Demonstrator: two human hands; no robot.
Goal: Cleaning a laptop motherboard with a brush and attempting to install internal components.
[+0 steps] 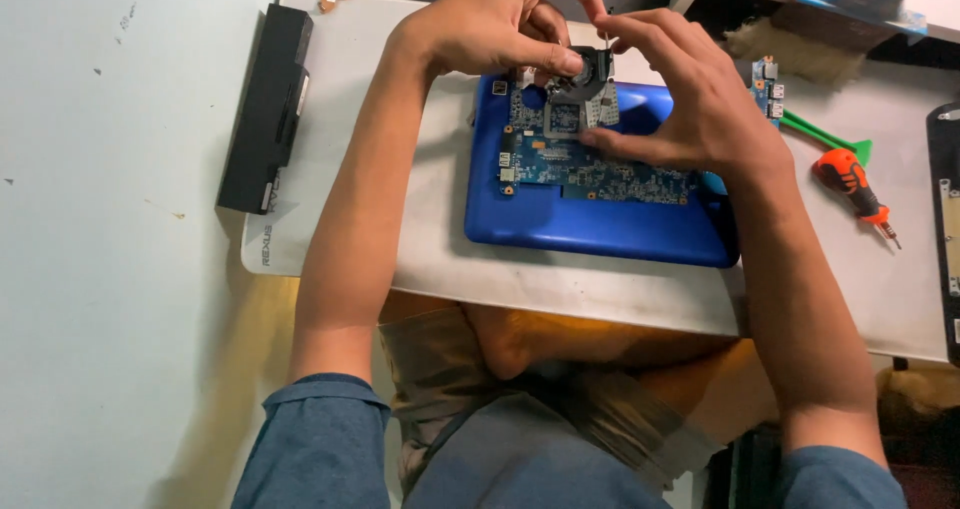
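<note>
1. Leftmost: a long black battery pack (266, 109) lies at the left edge of the white work mat (560, 284), half off it and well apart from both hands.
2. Left hand (500, 24) comes in from the far left and is curled over the black cooling fan (583, 77), thumb pressed on the fan's top (fingers bunched, not spread).
3. Blue circuit board (590, 159) sits on top of the blue laptop shell (600, 224), mid-mat, with the fan at the board's far edge.
4. Right hand (690, 99) is beside the left, almost touching it. Its fingertips pinch a thin upright tool (607, 39) over the fan; lower fingers rest on the board. Tool tip is hidden, so can't tell what it engages.
5. Right of that hand: a small blue daughterboard (768, 84), then a green pry tool (825, 134).
6. Further right, an orange-handled screwdriver (850, 184) lies loose on the mat, near the right forearm.
</note>
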